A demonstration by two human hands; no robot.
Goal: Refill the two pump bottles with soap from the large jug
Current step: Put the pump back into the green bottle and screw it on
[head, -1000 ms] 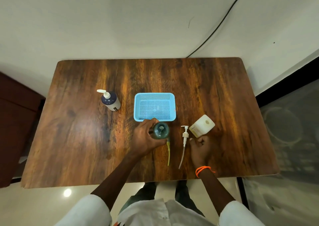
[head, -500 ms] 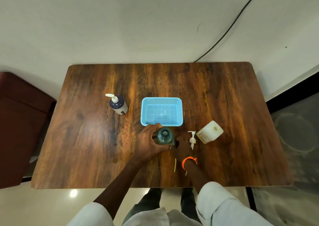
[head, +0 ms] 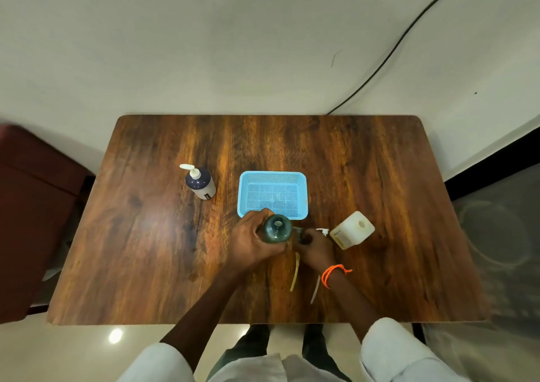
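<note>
On the wooden worktop [head: 365,162] we see our left hand [head: 251,243] with its grip wrapped round the green pump bottle [head: 277,229], which stands upright near the middle with its neck open and no pump fitted. At about 3 o'clock from that bottle our right hand [head: 314,247] rests with fingers curled over something small and dark just beside it; we cannot tell what this grip holds or whether it holds anything. A white pump head [head: 323,231] peeks out at the far side of the right hand, and two dip tubes [head: 295,270] lie toward 6 o'clock. The large jug [head: 353,229] sits at 3 o'clock beyond the right hand, uncapped. The blue basket [head: 273,175] stands just at 12 o'clock of the green bottle. The dark pump bottle [head: 201,184], pump on, stands well apart at 10 o'clock.
</note>
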